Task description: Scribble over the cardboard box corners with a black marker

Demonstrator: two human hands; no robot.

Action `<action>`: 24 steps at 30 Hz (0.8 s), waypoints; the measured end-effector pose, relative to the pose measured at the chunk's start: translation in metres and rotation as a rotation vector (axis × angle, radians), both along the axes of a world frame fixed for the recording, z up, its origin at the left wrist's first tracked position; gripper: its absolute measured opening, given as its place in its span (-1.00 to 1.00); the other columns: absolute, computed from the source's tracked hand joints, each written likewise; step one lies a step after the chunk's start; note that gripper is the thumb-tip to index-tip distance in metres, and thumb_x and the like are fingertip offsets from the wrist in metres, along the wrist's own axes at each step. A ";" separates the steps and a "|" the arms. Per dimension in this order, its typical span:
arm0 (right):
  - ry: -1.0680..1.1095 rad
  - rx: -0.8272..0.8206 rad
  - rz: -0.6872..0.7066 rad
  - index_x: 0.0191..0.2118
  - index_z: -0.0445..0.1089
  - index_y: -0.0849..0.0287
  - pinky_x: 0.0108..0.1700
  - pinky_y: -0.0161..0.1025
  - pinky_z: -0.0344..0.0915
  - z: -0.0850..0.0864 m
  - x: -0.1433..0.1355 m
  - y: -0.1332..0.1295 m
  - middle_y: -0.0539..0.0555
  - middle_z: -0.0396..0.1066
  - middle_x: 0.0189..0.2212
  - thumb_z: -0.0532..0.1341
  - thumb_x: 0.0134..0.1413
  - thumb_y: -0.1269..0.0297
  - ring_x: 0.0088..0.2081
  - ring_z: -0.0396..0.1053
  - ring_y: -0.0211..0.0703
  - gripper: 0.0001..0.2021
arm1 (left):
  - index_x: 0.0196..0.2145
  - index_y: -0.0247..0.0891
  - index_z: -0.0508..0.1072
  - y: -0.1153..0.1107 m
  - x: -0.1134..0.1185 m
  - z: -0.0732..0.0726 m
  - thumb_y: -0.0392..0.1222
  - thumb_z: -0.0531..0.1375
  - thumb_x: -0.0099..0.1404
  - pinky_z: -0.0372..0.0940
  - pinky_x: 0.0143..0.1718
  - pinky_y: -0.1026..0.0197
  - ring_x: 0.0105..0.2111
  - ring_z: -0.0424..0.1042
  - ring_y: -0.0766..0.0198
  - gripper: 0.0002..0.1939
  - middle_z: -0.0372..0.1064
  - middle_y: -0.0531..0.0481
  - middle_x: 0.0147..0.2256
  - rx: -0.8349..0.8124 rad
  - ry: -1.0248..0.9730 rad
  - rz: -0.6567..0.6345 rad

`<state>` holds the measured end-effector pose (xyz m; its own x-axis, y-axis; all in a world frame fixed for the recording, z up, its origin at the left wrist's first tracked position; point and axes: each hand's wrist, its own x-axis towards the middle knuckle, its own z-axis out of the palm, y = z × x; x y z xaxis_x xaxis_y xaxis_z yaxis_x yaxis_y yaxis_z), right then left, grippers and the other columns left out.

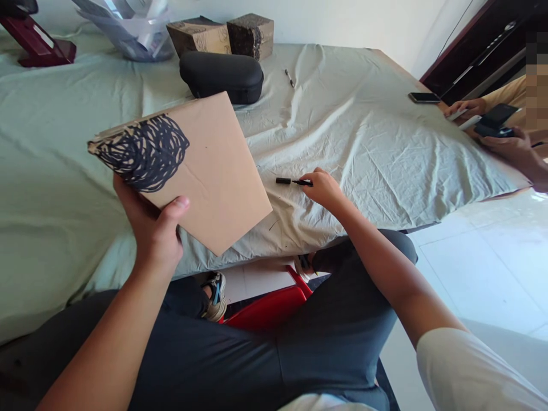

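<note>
My left hand (156, 231) grips a brown cardboard box (218, 171) by its lower left side, thumb on the face turned toward me. Dense black scribbles cover that box's left corner. The box is tilted and held over the cloth. In my right hand (323, 188) is a black marker (302, 182), pinched between the fingers with its tip pointing left. Just left of the tip, the marker's black cap (283, 180) lies on the cloth; whether tip and cap touch is hard to make out.
A pale green cloth (342, 114) covers the table. Toward the back are a black case (221, 77), scribbled boxes (251, 35), a clear plastic tub (132, 34) and a pen (289, 78). At right, another person's hands (509, 142) hold a dark device near a phone (423, 98).
</note>
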<state>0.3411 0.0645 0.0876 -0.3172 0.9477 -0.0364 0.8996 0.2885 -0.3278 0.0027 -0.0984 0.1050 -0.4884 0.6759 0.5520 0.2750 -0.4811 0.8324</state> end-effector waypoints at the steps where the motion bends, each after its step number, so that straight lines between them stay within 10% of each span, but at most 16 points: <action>1: -0.001 -0.006 0.009 0.25 0.71 0.12 0.10 0.03 0.45 -0.002 -0.002 0.000 0.34 0.56 0.08 0.24 0.31 0.41 0.03 0.52 0.20 -0.52 | 0.23 0.07 0.34 0.000 0.000 0.001 0.28 0.46 0.01 0.31 0.53 -0.33 0.41 0.43 -0.16 -0.13 0.45 -0.07 0.28 -0.006 0.000 0.000; 9: 0.015 0.015 0.147 0.42 0.57 0.13 0.34 0.14 0.35 -0.013 -0.026 0.001 0.36 0.44 0.17 0.15 0.34 0.50 0.23 0.37 0.32 -0.39 | 0.27 0.03 0.32 0.003 -0.012 -0.016 0.24 0.52 -0.02 0.24 0.54 -0.45 0.41 0.40 -0.23 -0.04 0.41 -0.12 0.32 0.054 -0.010 -0.052; 15: -0.025 0.071 0.206 0.38 0.56 0.09 0.18 0.16 0.39 -0.018 -0.043 -0.006 0.39 0.40 0.24 0.24 0.48 0.12 0.24 0.29 0.40 -0.52 | 0.27 0.06 0.32 0.003 -0.013 -0.019 0.27 0.52 -0.01 0.27 0.51 -0.43 0.42 0.39 -0.24 -0.05 0.40 -0.09 0.30 0.056 0.012 -0.051; 24: -0.019 0.081 0.180 0.24 0.48 0.19 -0.06 -0.06 0.41 -0.023 -0.052 -0.003 0.39 0.39 0.29 0.00 0.64 0.27 0.22 0.43 0.22 -0.64 | 0.29 0.07 0.29 0.004 -0.014 -0.018 0.26 0.52 -0.01 0.24 0.53 -0.43 0.43 0.36 -0.24 -0.03 0.36 -0.10 0.32 0.050 0.019 -0.057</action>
